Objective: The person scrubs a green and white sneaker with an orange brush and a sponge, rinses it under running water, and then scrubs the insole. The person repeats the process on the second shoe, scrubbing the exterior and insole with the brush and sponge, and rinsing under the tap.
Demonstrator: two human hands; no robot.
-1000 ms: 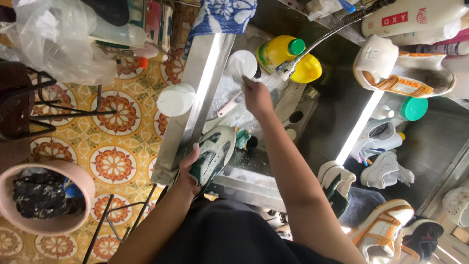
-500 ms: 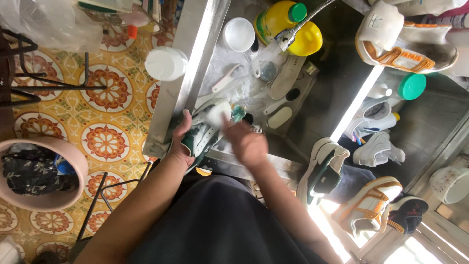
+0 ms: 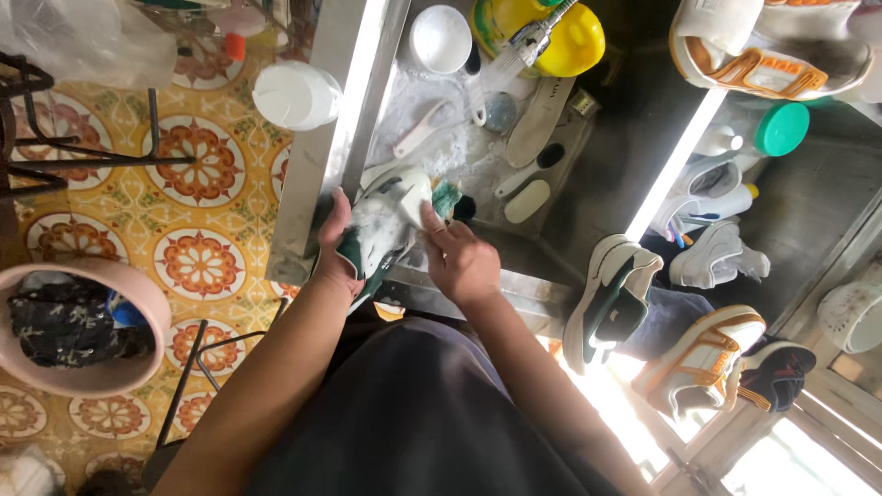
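Right hand (image 3: 464,262) has come back from the faucet end of the sink (image 3: 588,184) and now presses a small brush or sponge — can't tell which — on the green-and-white sneaker (image 3: 381,230), so scrubbing looks underway. Left hand (image 3: 335,248) grips the shoe at the sink's near edge — long axis diagonal, far end pointing toward the white bowl (image 3: 441,39).

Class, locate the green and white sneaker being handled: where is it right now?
In the head view, the green and white sneaker sits at the sink's near edge, left of centre, held by the left hand with the right hand on its toe.
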